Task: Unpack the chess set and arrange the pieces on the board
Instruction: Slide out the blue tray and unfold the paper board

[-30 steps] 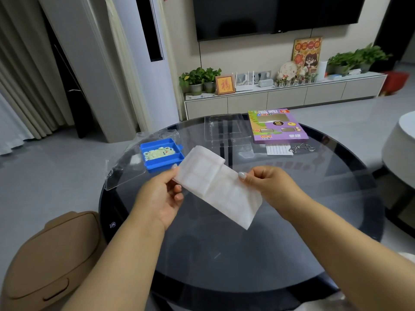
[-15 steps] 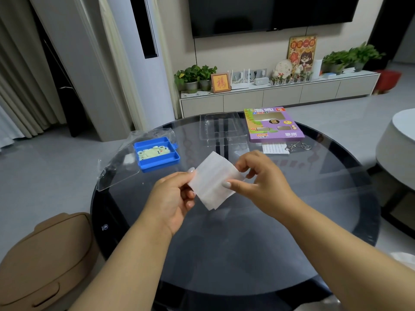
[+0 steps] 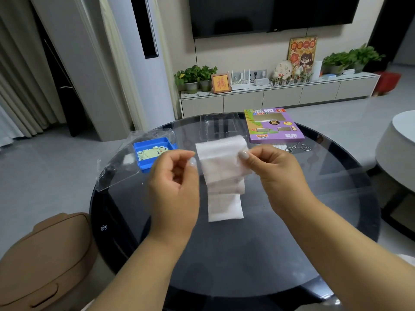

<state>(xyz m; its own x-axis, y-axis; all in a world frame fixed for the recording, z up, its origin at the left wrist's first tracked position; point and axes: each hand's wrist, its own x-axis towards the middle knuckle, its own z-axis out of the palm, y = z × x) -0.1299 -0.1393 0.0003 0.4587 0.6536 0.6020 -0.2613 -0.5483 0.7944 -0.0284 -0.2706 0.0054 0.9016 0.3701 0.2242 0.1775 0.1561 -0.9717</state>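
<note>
Above the middle of the frame, both hands hold a folded white paper sheet (image 3: pixel 221 176), most likely the set's paper board, over the dark round glass table (image 3: pixel 292 232). The left hand (image 3: pixel 174 187) pinches the sheet's upper left edge between thumb and fingertips; the right hand (image 3: pixel 274 173) pinches its upper right edge the same way. With each grip on an opposite top edge, the lower folds hang free in stepped panels, which suits opening the sheet out before laying it flat. Faint print shows through the paper but cannot be read.

The pieces (image 3: pixel 152 152), pale discs, wait in a blue tray (image 3: pixel 146 167) left of centre, resting on a crumpled clear plastic wrapper (image 3: pixel 116 173). A clear plastic insert (image 3: pixel 219 124) sits at the table's far edge, and the purple game box (image 3: pixel 272 125) lies to its right, out of the working space. The box bears Chinese lettering and a small red logo that looks like "XCMAI", though it is too small to be sure. Beside the box lie a small white card (image 3: pixel 279 146) and a wire puzzle (image 3: pixel 298 146).

No board is laid out yet, so arranging the pieces has not begun.
</note>
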